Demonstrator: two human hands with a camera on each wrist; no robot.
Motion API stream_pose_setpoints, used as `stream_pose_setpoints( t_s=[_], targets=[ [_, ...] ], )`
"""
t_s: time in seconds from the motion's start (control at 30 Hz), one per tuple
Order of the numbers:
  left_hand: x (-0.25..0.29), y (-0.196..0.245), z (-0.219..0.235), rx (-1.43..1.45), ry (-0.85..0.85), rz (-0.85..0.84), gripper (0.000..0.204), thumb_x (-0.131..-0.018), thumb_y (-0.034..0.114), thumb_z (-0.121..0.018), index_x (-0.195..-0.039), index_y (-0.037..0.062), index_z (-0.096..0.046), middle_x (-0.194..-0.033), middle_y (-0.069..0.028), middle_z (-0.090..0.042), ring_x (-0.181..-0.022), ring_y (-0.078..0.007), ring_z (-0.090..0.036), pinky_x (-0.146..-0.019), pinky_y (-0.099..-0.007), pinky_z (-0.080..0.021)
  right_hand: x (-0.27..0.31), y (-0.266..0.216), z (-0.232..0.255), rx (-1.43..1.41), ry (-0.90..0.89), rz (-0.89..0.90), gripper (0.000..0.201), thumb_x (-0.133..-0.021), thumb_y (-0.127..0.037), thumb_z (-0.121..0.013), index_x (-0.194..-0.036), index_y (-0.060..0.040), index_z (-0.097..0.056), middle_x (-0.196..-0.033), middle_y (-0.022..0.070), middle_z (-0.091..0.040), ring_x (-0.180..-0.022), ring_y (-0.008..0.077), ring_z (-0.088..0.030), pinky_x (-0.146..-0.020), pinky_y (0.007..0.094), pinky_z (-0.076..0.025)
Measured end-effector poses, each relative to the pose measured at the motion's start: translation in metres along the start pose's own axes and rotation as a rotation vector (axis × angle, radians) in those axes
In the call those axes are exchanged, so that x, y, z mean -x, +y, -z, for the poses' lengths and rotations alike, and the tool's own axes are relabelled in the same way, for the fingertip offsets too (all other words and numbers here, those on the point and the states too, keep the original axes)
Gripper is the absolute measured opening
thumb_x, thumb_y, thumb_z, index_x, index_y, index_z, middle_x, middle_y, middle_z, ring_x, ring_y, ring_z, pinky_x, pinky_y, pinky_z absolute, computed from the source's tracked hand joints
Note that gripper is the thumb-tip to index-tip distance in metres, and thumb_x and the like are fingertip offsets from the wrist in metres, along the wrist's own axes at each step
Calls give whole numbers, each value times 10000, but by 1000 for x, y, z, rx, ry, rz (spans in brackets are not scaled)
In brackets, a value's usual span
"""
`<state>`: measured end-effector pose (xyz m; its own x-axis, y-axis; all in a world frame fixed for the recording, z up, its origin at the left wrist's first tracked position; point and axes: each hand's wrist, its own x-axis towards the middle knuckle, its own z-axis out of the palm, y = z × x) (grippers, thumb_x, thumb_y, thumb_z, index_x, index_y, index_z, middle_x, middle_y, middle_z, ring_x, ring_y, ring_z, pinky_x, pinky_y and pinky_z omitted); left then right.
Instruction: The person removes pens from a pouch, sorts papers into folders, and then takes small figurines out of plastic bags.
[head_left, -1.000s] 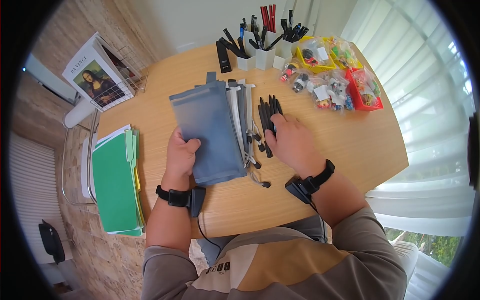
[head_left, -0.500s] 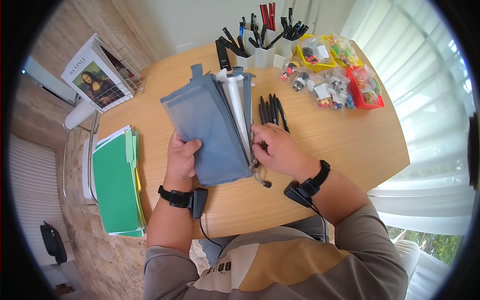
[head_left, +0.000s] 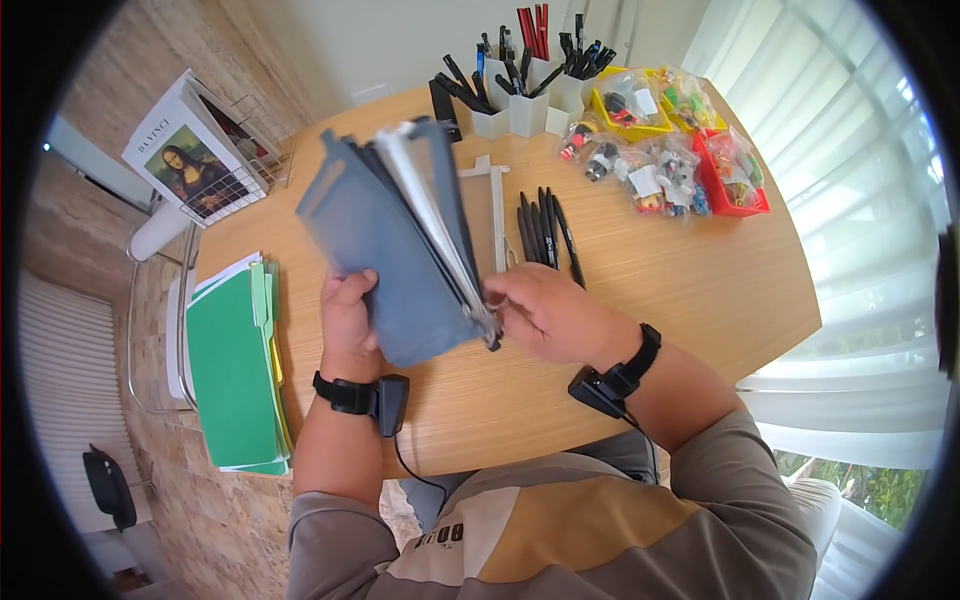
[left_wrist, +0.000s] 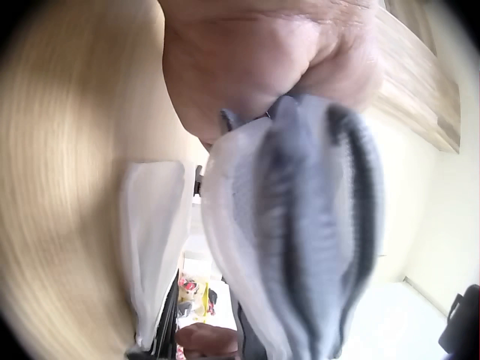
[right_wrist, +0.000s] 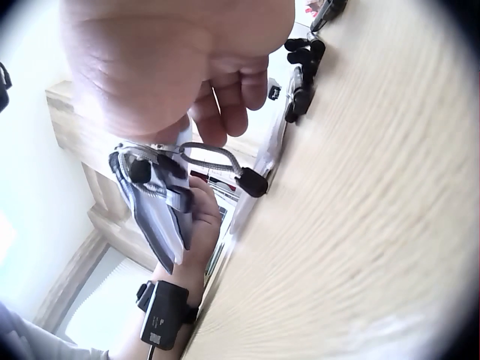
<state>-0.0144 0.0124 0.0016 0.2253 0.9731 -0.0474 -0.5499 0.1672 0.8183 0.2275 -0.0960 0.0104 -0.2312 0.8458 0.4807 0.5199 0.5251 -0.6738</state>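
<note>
The bundle of grey zip pouches (head_left: 405,265) is up off the table (head_left: 690,300), tilted and fanned at its upper end, where blur shows it in motion. A single pale-trimmed pouch (head_left: 498,215) lies on the table just beside it, apart from the rest, so it looks like the one pouch left out of the held bundle.

The left hand (head_left: 347,308) grips the bundle by its left side, thumb laid over the front. The right hand (head_left: 550,318) pinches the lower right corner, among the zip cords; in the right wrist view one looped cord with a black end (right_wrist: 252,182) hangs out by its fingers. Exactly which layers or cords that pinch takes in, I cannot tell.

To the right of the single pouch lies a row of black pens (head_left: 549,228). Farther back stand white holders (head_left: 528,115) full of pens, and to their right bagged small figures (head_left: 655,185) lie near and in the yellow tray (head_left: 632,127) and the red tray (head_left: 722,190). Green folders (head_left: 230,365) lie at the table's left edge.
</note>
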Motion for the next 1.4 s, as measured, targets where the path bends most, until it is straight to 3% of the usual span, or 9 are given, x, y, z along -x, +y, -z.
stream_pose_setpoints(
  t_s=[0.07,0.3,0.5,0.63,0.8,1.0,1.23,1.33,1.4],
  targets=[
    [1,0,-4,29,-204,76,459,-799,-31,-555,-1256,8,-537,-1169,-116,-628,-1055,-233,-615,-961,-366,-491,-2,-2,3,-49,-30,-89,307,-845,-40,-582,-1147,-22,-532,-858,135,-643,-799,333,-627,-736,419,-503],
    [4,-5,-5,35,-254,123,517,-769,-39,-619,-1276,11,-531,-1191,-111,-636,-1102,-237,-612,-992,-371,-477,3,1,-1,-85,105,-151,556,-879,-21,-560,-1377,-36,-313,-917,141,-656,-778,336,-653,-695,379,-524],
    [6,-4,-5,15,-305,102,530,-781,-21,-624,-1300,11,-523,-1211,-111,-628,-1120,-247,-598,-1021,-372,-447,1,6,3,-242,8,-312,494,-897,-23,-526,-1372,-56,-391,-927,137,-657,-787,314,-661,-715,376,-522],
    [9,-2,-10,-13,-316,126,506,-800,-11,-649,-1290,15,-524,-1211,-99,-627,-1131,-235,-589,-1031,-371,-433,-3,7,-6,-299,116,-115,483,-904,-25,-512,-1375,-72,-412,-922,138,-657,-801,311,-664,-729,380,-522],
    [9,-7,-8,-45,-318,122,485,-818,10,-671,-1280,17,-522,-1203,-88,-628,-1126,-225,-588,-1028,-370,-433,-1,2,7,-105,-168,-94,327,-876,-117,-583,-1193,-46,-553,-895,173,-647,-834,374,-632,-737,412,-518],
    [6,-9,-5,-32,-272,61,465,-840,-2,-653,-1283,31,-514,-1224,-95,-613,-1137,-222,-586,-1013,-374,-453,1,5,4,25,-152,-87,190,-845,-172,-639,-989,-54,-605,-820,167,-611,-774,375,-610,-684,447,-501],
    [6,-9,-9,-18,-234,63,442,-852,-33,-575,-1285,27,-509,-1220,-109,-612,-1119,-235,-591,-1004,-382,-461,-1,-1,7,-32,-133,-36,161,-839,-153,-666,-941,-36,-621,-807,153,-614,-780,360,-615,-689,430,-503],
    [0,-7,-4,-30,-118,40,431,-855,-34,-515,-1283,17,-505,-1212,-120,-605,-1118,-258,-584,-1011,-397,-454,0,-4,7,-24,52,-34,155,-855,-132,-671,-976,-41,-637,-784,126,-633,-712,295,-632,-642,377,-508],
    [-6,-5,0,-32,-32,35,436,-852,-29,-485,-1286,8,-500,-1215,-128,-595,-1126,-274,-574,-1023,-411,-442,2,-2,12,-194,240,-312,153,-876,-124,-664,-1002,-39,-650,-760,99,-643,-633,216,-621,-588,323,-498]
  ],
)
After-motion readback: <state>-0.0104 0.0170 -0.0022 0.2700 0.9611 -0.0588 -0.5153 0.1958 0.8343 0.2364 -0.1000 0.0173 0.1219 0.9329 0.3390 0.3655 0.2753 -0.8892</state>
